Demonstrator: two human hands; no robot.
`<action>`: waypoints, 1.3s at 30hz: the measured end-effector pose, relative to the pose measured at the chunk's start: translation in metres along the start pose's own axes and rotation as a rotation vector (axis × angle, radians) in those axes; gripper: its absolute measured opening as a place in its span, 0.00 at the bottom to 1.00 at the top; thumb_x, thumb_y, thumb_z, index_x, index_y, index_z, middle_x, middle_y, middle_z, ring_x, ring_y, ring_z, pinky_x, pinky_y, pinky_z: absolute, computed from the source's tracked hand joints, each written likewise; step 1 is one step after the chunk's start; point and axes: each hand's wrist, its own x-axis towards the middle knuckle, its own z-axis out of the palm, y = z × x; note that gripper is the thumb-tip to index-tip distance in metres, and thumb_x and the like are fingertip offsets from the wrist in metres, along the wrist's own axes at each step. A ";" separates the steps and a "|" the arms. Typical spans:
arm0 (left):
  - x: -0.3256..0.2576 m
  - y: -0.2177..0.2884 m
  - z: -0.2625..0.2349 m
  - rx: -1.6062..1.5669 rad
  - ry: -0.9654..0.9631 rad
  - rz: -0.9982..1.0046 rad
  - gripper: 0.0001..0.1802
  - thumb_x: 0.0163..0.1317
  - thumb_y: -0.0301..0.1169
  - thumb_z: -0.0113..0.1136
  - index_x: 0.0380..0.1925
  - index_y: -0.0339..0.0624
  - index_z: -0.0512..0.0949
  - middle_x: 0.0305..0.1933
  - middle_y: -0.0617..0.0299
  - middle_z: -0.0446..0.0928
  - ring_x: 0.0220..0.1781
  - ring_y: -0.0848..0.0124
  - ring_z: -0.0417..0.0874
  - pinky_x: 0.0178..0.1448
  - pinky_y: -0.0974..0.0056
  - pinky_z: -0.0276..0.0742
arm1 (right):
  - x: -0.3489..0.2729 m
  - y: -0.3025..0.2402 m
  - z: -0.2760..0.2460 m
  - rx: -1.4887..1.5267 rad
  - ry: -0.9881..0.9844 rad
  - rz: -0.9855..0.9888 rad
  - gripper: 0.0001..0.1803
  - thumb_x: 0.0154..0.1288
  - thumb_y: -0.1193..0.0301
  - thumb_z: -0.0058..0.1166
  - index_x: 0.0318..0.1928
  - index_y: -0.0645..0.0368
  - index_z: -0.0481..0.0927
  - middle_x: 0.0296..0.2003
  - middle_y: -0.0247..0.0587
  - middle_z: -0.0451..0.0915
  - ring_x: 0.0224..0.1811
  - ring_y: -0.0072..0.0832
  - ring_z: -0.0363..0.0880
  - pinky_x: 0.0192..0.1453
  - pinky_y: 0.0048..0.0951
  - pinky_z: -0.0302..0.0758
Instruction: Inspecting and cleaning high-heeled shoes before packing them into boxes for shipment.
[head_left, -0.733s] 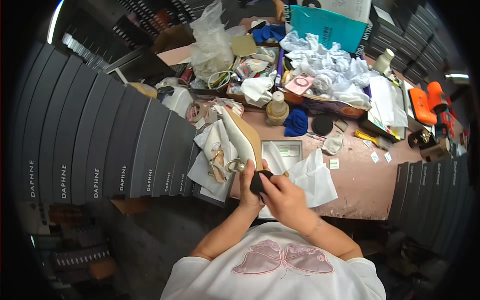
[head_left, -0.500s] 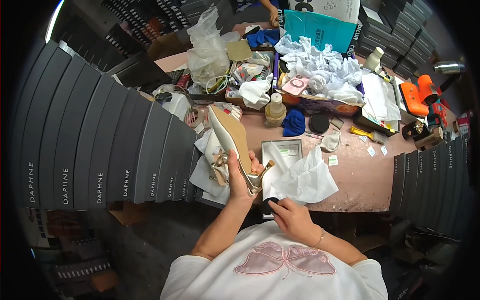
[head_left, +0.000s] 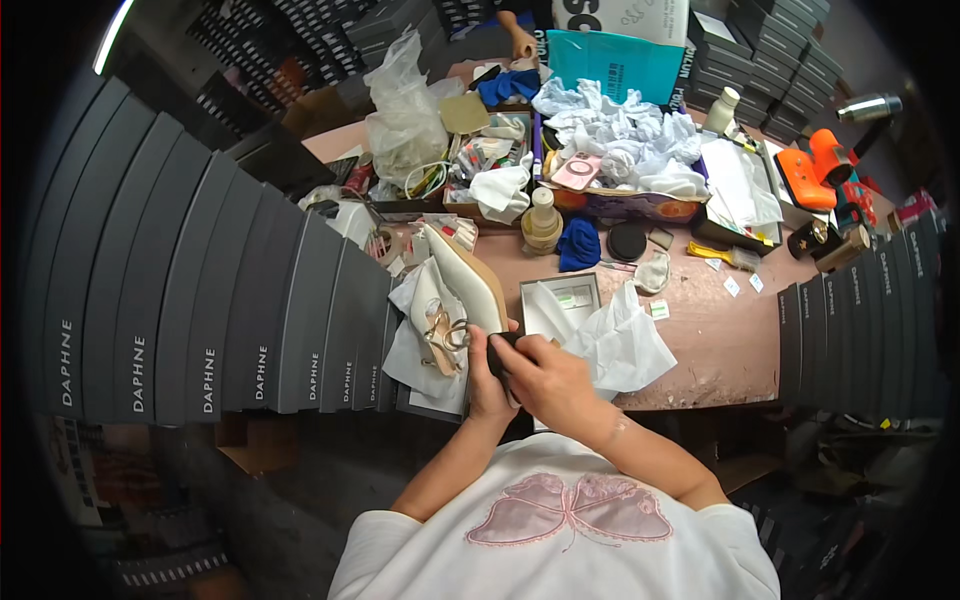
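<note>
Cluttered table (head_left: 720,345): shoe (head_left: 465,290) between fingers (head_left: 478,345).

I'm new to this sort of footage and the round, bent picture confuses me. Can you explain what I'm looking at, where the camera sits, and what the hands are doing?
There is no machine here: a person works with bare hands. The camera sits on their head and looks down, and its wide lens bends straight edges.

The left hand grips a cream high-heeled shoe by its heel end. The right hand presses a small dark object against it; what it is I cannot tell.

Both are over a cluttered pink table, with white tissue paper, an open shoe box, a blue cloth and an orange tool. Dark shoe boxes are stacked at the left.
</note>
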 end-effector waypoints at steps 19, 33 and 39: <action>0.036 0.031 -0.043 -0.582 -0.571 -0.380 0.31 0.57 0.45 0.61 0.56 0.38 0.70 0.53 0.53 0.72 0.54 0.62 0.72 0.60 0.54 0.67 | -0.075 0.023 -0.033 0.323 -0.053 0.326 0.22 0.57 0.71 0.60 0.54 0.61 0.77 0.39 0.47 0.76 0.37 0.39 0.78 0.40 0.32 0.76; 0.029 -0.011 -0.036 -0.696 -0.964 -0.274 0.34 0.57 0.48 0.54 0.65 0.52 0.67 0.64 0.58 0.71 0.77 0.58 0.50 0.75 0.36 0.21 | -0.046 -0.024 -0.002 0.393 -0.171 -0.033 0.24 0.54 0.76 0.61 0.54 0.58 0.76 0.35 0.40 0.75 0.33 0.36 0.79 0.32 0.31 0.76; 0.041 -0.003 -0.051 -0.228 -0.567 -0.299 0.34 0.50 0.41 0.58 0.56 0.34 0.68 0.45 0.52 0.78 0.41 0.64 0.84 0.69 0.46 0.66 | -0.066 0.000 -0.029 0.636 -0.150 0.180 0.18 0.56 0.75 0.58 0.49 0.62 0.79 0.33 0.43 0.77 0.31 0.36 0.77 0.38 0.32 0.75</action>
